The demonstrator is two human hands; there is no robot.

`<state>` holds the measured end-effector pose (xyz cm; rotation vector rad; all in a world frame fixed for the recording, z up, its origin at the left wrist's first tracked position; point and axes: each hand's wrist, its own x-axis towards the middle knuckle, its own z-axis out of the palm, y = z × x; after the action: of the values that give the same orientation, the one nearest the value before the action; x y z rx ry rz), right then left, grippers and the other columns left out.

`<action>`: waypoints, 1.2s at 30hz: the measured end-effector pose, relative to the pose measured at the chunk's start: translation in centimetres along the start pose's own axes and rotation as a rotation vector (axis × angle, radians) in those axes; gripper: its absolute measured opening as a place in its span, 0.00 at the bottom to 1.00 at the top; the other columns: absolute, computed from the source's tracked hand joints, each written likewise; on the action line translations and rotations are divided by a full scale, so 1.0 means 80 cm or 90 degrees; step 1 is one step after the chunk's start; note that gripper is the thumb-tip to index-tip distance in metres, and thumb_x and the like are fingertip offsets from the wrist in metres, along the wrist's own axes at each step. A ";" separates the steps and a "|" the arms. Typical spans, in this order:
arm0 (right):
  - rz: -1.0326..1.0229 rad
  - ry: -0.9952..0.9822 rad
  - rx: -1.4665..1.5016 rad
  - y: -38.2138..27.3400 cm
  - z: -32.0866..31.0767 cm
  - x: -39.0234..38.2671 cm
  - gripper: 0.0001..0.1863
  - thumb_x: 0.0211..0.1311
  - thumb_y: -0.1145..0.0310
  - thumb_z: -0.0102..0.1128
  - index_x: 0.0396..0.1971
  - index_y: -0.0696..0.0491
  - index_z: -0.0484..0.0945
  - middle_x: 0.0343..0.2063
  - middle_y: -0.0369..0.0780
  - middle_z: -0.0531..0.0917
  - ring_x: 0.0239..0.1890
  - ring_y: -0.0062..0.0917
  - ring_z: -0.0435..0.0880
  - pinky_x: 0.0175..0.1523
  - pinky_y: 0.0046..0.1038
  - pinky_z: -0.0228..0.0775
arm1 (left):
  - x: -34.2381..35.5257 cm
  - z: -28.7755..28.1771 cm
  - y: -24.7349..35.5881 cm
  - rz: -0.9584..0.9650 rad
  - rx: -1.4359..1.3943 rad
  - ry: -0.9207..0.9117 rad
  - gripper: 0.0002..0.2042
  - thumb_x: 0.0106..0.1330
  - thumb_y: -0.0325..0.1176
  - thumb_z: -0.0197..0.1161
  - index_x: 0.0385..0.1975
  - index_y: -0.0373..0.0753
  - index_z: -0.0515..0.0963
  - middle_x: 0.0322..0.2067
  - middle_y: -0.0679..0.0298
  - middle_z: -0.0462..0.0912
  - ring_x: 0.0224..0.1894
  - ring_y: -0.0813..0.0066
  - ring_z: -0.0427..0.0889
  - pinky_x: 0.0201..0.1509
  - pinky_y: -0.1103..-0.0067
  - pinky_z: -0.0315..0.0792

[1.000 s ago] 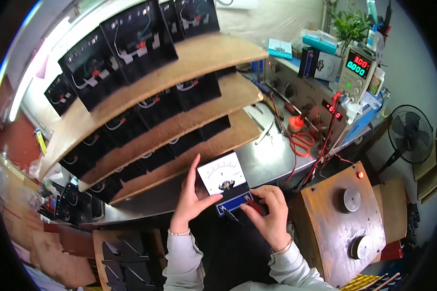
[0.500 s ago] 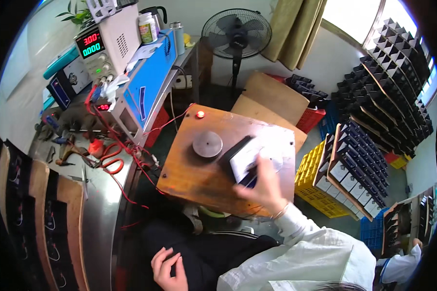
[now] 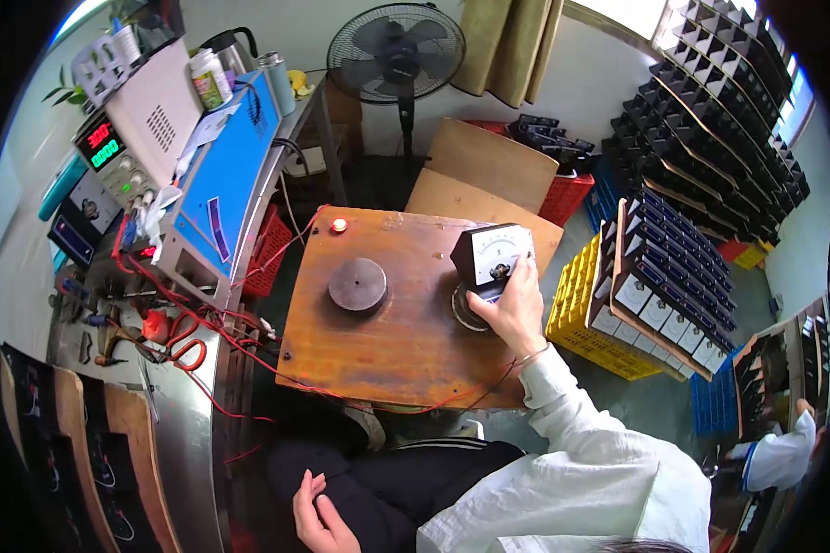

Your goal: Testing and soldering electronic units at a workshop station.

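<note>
My right hand (image 3: pixel 518 311) grips an analog panel meter (image 3: pixel 501 251) with a white dial and black housing, thumb low on one side and fingers along the other. The meter is tilted over the right part of a wooden board table (image 3: pixel 406 359). Just below it, a dark round metal piece (image 3: pixel 464 311) shows in part; meter and hand hide the rest. Left of these sits a grey metal disc (image 3: pixel 358 284). Empty and loosely bent with fingers apart, my left hand (image 3: pixel 321 518) rests by my dark-clothed leg.
A small lit red lamp (image 3: pixel 338 225) with red wires sits at the table's far left corner. Bench power supply (image 3: pixel 143 120), blue-topped box (image 3: pixel 226 175) and tools stand left. A fan (image 3: pixel 401 55) is behind; yellow crate (image 3: pixel 581 309) and stacked meters (image 3: pixel 669 276) stand right.
My right hand has lifted and turned the meter, moving it right, and the round metal piece beneath now shows. The whole view has shifted somewhat. My left hand stays low by my leg.
</note>
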<state>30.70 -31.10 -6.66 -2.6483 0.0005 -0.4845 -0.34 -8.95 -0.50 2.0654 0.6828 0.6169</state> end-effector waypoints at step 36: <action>-0.088 0.003 -0.027 -0.002 0.007 0.001 0.52 0.40 0.50 0.78 0.59 0.69 0.62 0.55 0.59 0.72 0.59 0.52 0.71 0.65 0.42 0.64 | -0.016 0.004 -0.044 0.067 0.149 -0.273 0.12 0.66 0.32 0.63 0.45 0.34 0.83 0.42 0.52 0.84 0.45 0.53 0.82 0.52 0.67 0.74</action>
<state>30.94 -30.76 -7.04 -2.7009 -0.1747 -0.5410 -1.93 -8.24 -3.87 2.3600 0.4114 0.1399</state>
